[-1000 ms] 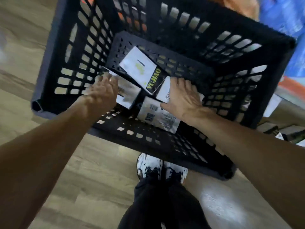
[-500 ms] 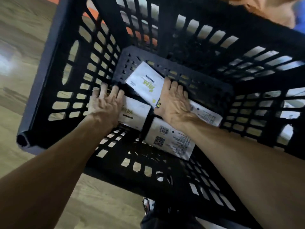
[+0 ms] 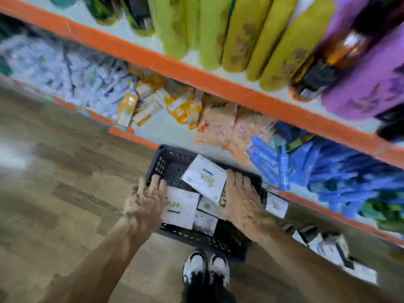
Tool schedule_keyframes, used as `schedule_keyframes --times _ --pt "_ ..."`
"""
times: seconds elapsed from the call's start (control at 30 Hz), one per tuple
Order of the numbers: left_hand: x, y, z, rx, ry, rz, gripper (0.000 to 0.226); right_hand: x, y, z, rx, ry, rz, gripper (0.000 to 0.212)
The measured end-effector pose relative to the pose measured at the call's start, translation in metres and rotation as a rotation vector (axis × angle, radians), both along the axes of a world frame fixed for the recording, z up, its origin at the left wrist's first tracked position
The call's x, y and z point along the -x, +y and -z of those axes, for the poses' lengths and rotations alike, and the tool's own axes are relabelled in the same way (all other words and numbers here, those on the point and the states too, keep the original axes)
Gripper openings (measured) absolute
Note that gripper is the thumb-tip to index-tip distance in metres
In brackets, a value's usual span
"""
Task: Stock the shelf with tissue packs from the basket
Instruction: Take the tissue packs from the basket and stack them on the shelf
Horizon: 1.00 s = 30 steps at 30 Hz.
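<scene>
black basket (image 3: 154,169) sits on the floor (image 3: 65,171) beside the shelf (image 3: 168,130), white tissue packs (image 3: 204,179) lying jumbled inside. my left hand (image 3: 146,200) and right hand (image 3: 240,197) press flat, fingers straight, against the pile's sides. a few boxes (image 3: 276,205) at right look shelved already; most are not.

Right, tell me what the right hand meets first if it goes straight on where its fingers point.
Probably the far wall of the basket, just ahead of the right hand; blur makes depth uncertain.
</scene>
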State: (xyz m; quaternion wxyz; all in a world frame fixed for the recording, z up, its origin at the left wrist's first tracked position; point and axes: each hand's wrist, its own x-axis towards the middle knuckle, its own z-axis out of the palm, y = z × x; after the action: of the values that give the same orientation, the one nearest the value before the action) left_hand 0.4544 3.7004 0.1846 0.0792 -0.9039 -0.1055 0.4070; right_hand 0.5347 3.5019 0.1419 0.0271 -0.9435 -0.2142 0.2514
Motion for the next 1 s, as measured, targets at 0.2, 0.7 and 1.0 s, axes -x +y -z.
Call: schedule_keyframes --times 0.2,0.7,1.0 --pt "-0.021 -0.012 -0.247 0.136 -0.247 0.02 0.092 -0.009 -0.032 -0.261 -0.015 -0.257 0.027 0.117" --pt "-0.06 -0.075 -0.552 0.198 -0.714 0.275 0.084 -0.002 -0.134 -0.604 -0.189 -0.772 -0.017 0.097" --pt "-0.104 -0.231 -0.584 0.339 -0.761 0.503 0.091 0.002 -0.299 -0.639 -0.12 -0.895 0.305 0.097"
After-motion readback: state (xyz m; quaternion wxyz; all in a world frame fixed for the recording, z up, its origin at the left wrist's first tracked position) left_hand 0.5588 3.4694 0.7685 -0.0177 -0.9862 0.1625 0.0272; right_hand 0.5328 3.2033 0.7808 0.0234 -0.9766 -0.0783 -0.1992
